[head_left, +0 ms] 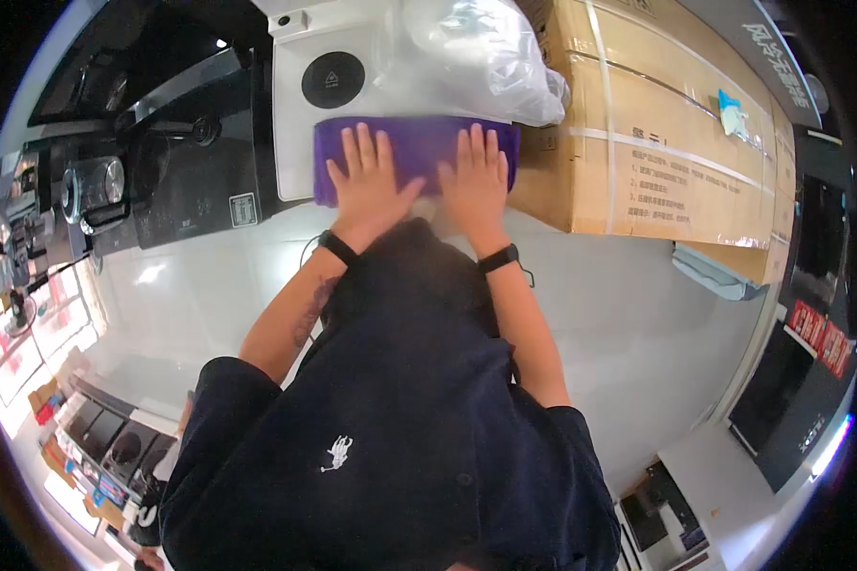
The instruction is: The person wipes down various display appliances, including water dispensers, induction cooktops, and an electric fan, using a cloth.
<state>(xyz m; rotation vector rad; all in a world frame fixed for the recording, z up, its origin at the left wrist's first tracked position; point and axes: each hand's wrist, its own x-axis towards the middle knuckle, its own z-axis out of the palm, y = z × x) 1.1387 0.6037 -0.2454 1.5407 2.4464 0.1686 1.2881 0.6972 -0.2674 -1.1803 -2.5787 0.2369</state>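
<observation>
A purple cloth (417,143), folded into a wide strip, lies along the near edge of a white counter-like surface (295,157). Flat on its left part rests my left hand (367,186), fingers spread and pointing away from me. My right hand (473,181) lies on the right part in the same way, its thumb slightly blurred. Neither hand grips anything. Just beyond the cloth sits a clear plastic bag (476,57), whose contents I cannot make out. A round black disc (333,79) is set in the white surface to the left.
Large taped cardboard boxes (638,124) stand at the right, with a small blue-and-white packet (731,114) on them. Black appliances (195,143) fill the left side. Pale glossy floor (619,324) surrounds me. Another person (148,523) is partly visible at lower left.
</observation>
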